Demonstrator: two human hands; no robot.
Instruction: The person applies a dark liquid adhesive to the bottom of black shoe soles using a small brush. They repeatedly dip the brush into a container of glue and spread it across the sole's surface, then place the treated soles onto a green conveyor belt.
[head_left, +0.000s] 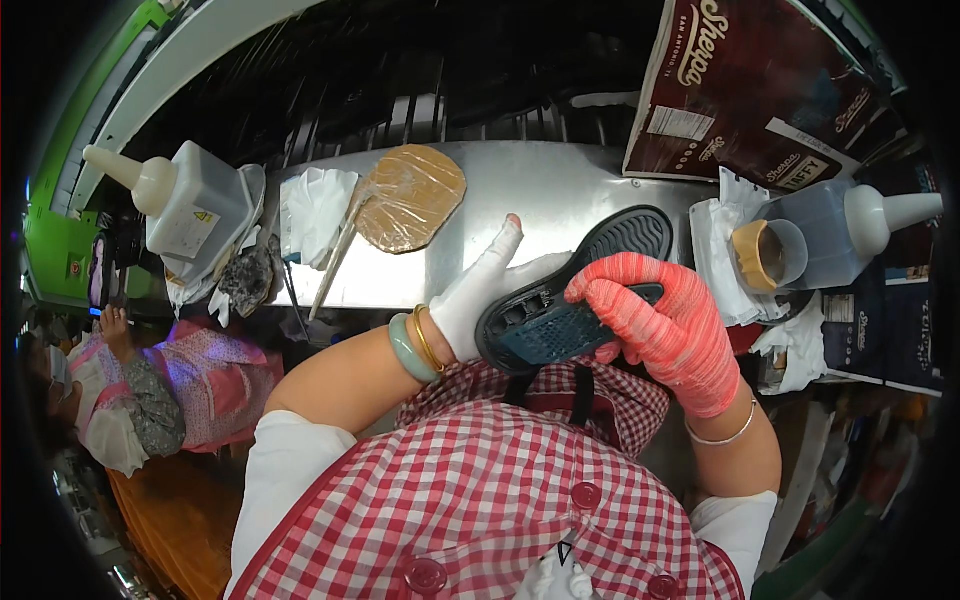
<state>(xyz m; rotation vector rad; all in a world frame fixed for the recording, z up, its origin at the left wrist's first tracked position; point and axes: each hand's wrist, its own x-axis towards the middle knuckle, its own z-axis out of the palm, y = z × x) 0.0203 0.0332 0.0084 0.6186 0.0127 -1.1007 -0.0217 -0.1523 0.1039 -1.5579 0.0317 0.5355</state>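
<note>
A dark shoe sole (628, 238), grooved at its far right end, is held tilted above the near edge of the metal table. Its near part (548, 330) is teal and dotted, with open slots along the side; I cannot tell whether this is a separate piece. My left hand (485, 290), in a white glove with a bare thumb tip, supports the sole from the left, thumb raised and some fingers hidden behind it. My right hand (665, 325), in a pink-red knitted glove, has its fingers curled and closed over the teal part's right side.
On the metal table (500, 190) lies a round brown wrapped disc (412, 198), with a thin stick (338, 258) and white cloths (318, 215) beside it. Squeeze bottles stand left (195, 205) and right (815, 235). A maroon carton (750, 95) rises behind. A person (200, 390) sits at left.
</note>
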